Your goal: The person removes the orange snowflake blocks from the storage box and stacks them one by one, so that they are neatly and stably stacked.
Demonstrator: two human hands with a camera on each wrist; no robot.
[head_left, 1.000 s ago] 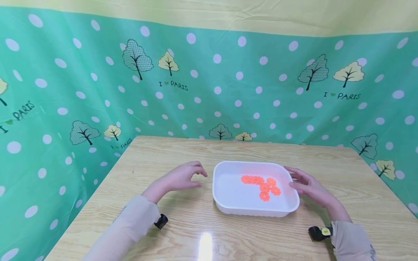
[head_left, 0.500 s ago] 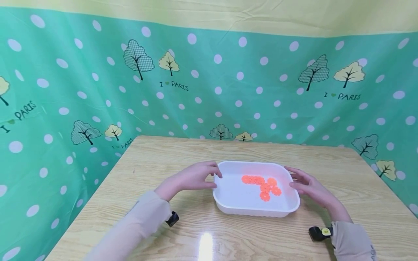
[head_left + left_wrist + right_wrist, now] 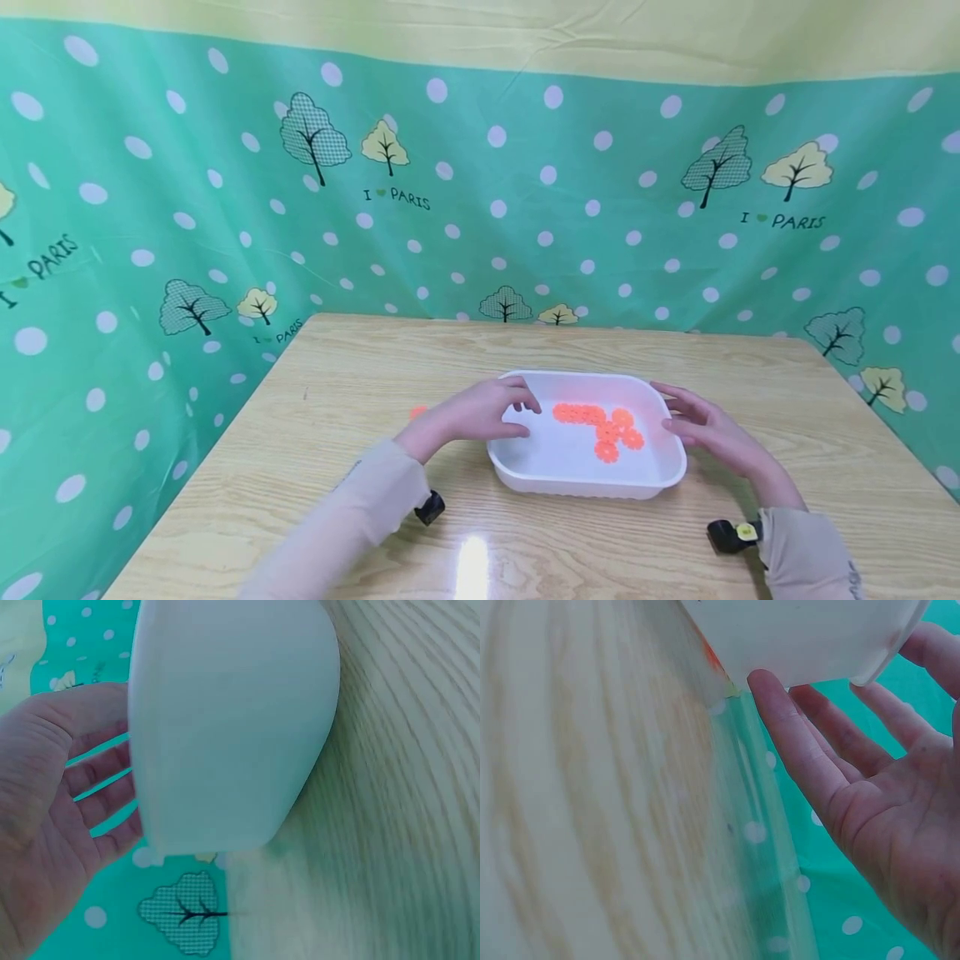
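A white plastic bin (image 3: 577,487) stands on the table with several orange, gear-edged discs (image 3: 607,433) grouped inside, towards its right half. My left hand (image 3: 483,410) hangs over the bin's left end, fingers loosely bent and thumb apart, with nothing seen between them. In the left wrist view, the bin's wall (image 3: 232,735) hides the ends of its fingers. At the bin's right end my right hand (image 3: 705,429) holds the rim, its thumb over the edge and its fingers along the outside. The right wrist view shows these fingers (image 3: 787,735) against the outer wall.
One orange disc (image 3: 417,412) lies on the wooden table (image 3: 360,358) behind my left wrist, partly covered by it. A green polka-dot curtain (image 3: 450,183) hangs behind the table. Each wrist carries a black camera (image 3: 429,507).
My left hand has moved right, from beside the bin to over its left end. An orange disc has come into sight behind that wrist. My right hand and the bin stay put.
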